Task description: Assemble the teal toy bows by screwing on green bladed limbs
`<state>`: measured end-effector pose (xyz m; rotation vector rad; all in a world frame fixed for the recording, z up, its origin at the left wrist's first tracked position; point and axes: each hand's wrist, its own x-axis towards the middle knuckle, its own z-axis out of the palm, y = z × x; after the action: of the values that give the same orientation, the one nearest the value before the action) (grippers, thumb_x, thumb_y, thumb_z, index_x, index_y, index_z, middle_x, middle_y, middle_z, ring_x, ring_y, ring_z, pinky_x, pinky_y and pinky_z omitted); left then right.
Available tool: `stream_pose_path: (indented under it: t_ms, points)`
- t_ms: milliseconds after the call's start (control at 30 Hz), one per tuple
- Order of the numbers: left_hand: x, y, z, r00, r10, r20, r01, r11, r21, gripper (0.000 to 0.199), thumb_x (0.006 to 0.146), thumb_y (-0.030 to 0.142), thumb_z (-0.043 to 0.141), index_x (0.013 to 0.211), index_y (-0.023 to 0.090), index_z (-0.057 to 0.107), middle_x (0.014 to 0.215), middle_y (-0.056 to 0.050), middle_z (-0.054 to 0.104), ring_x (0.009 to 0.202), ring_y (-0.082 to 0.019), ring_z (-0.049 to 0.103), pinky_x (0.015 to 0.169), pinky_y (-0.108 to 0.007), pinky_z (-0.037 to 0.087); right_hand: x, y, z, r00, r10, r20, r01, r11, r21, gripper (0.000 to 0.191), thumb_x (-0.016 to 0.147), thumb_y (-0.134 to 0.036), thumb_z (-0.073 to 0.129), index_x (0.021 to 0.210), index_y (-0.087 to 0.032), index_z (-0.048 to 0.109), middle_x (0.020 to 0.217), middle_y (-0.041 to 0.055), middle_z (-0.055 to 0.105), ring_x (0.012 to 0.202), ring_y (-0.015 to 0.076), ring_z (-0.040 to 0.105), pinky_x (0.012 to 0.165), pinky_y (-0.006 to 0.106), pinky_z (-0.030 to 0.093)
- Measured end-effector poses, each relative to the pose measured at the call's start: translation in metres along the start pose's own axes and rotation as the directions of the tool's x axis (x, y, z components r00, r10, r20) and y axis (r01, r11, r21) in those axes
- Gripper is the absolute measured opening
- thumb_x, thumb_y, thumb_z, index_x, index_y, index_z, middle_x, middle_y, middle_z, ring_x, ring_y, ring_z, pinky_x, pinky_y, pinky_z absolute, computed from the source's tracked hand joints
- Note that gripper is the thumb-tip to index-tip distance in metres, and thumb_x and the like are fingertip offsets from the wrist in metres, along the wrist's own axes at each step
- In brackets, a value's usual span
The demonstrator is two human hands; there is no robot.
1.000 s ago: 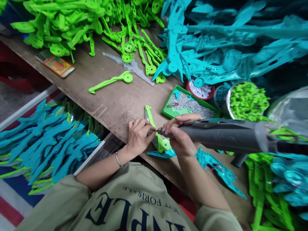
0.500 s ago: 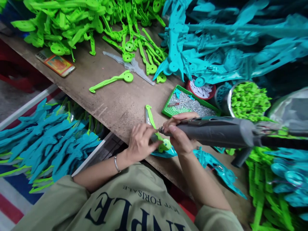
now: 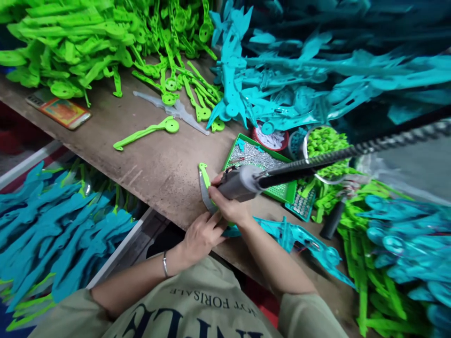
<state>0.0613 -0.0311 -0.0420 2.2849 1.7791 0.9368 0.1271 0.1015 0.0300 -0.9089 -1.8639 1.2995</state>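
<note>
In front of the green tray (image 3: 293, 191) of little silver bits (image 3: 265, 160), and a bit to its left, a thin green and grey piece (image 3: 204, 174) lies on the brown tabletop (image 3: 169, 169). Its far end pokes out past the hands, and the rest is mostly hidden by them. The right hand (image 3: 230, 209) is by the tray's near left side, its fingers curled around a fat grey tool (image 3: 238, 183). The tool's tip is hidden. The left hand (image 3: 201, 238) is farther out in front of the tray, by the piece, its fingers bent and close together; I cannot tell if they pinch it. A long blue part (image 3: 319, 246) lies in front of the tray too. Left of the tray is one loose green arm (image 3: 141, 134). Behind it are a red basket (image 3: 286, 140) and a big blue heap (image 3: 282, 77).
</note>
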Motion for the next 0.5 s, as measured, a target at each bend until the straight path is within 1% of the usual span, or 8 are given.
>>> stream_pose_path:
  t_ms: [167,233,267,300,333,367,433,500]
  points:
    - [0.003,0.001,-0.001,0.998,-0.001,-0.060,-0.001,1.000,-0.022,0.023,0.089,0.032,0.079,0.101,0.015,0.071,0.103,-0.010,0.072,0.087,-0.022,0.066,0.077,-0.033,0.057,0.005,0.006,-0.007,0.983,-0.082,0.165,0.057,0.987,0.151,0.012,0.079,-0.028,0.067,0.077,-0.024,0.056,0.066,-0.0017,0.059,0.059,0.0151,0.057,0.062,0.033,0.052]
    - [0.005,0.002,-0.003,0.999,-0.002,-0.052,0.002,1.000,0.003,0.027,0.089,0.034,0.078,0.106,0.015,0.071,0.107,-0.011,0.073,0.086,-0.021,0.065,0.078,-0.034,0.056,0.006,0.011,-0.014,0.968,-0.135,0.212,0.082,0.967,0.242,0.012,0.081,-0.031,0.068,0.083,-0.024,0.058,0.065,-0.0027,0.060,0.055,0.0141,0.055,0.056,0.031,0.049]
    - [0.005,0.002,-0.005,0.999,-0.001,-0.046,0.003,1.000,0.027,0.032,0.089,0.036,0.078,0.112,0.015,0.070,0.111,-0.011,0.073,0.086,-0.021,0.065,0.076,-0.035,0.056,0.007,0.014,-0.019,0.967,-0.169,0.189,0.109,0.950,0.291,0.014,0.082,-0.032,0.068,0.088,-0.024,0.059,0.065,-0.0034,0.060,0.053,0.0140,0.055,0.053,0.030,0.048]
    - [0.006,0.002,-0.006,0.999,-0.001,-0.041,0.003,0.998,0.055,0.039,0.089,0.037,0.078,0.120,0.015,0.069,0.115,-0.011,0.073,0.085,-0.021,0.064,0.073,-0.035,0.054,0.010,0.015,-0.024,0.972,-0.203,0.119,0.154,0.931,0.331,0.016,0.083,-0.033,0.069,0.094,-0.025,0.059,0.064,-0.0042,0.060,0.051,0.0142,0.056,0.051,0.030,0.047]
    - [0.006,0.002,-0.007,0.999,0.000,-0.037,0.003,0.997,0.082,0.045,0.088,0.039,0.079,0.126,0.016,0.067,0.120,-0.010,0.073,0.083,-0.021,0.064,0.071,-0.036,0.052,0.015,0.017,-0.030,0.972,-0.234,0.000,0.219,0.910,0.352,0.019,0.084,-0.033,0.069,0.098,-0.026,0.059,0.062,-0.0052,0.060,0.049,0.0147,0.056,0.051,0.030,0.048]
    - [0.006,0.002,-0.008,0.999,-0.003,-0.033,0.006,0.995,0.104,0.050,0.088,0.041,0.079,0.129,0.018,0.065,0.124,-0.010,0.073,0.084,-0.021,0.063,0.070,-0.037,0.051,0.020,0.017,-0.036,0.955,-0.253,-0.153,0.292,0.892,0.345,0.021,0.083,-0.034,0.070,0.099,-0.027,0.059,0.060,-0.0063,0.058,0.049,0.0153,0.057,0.052,0.031,0.049]
    - [0.007,0.002,-0.009,0.999,-0.010,-0.030,0.013,0.993,0.120,0.053,0.086,0.046,0.080,0.130,0.019,0.066,0.130,-0.010,0.072,0.093,-0.023,0.065,0.078,-0.039,0.052,0.035,0.019,-0.049,0.865,-0.252,-0.435,0.386,0.887,0.254,0.020,0.081,-0.032,0.069,0.097,-0.027,0.058,0.056,-0.0079,0.054,0.048,0.0158,0.055,0.055,0.033,0.050]
    - [0.009,0.000,-0.008,1.000,0.005,-0.023,-0.002,0.994,0.109,0.054,0.084,0.051,0.081,0.126,0.019,0.067,0.137,-0.012,0.068,0.116,-0.028,0.063,0.096,-0.043,0.050,0.049,0.023,-0.059,0.798,-0.219,-0.561,0.357,0.922,0.148,0.017,0.080,-0.033,0.066,0.093,-0.027,0.057,0.055,-0.0084,0.050,0.047,0.0159,0.053,0.056,0.035,0.050]
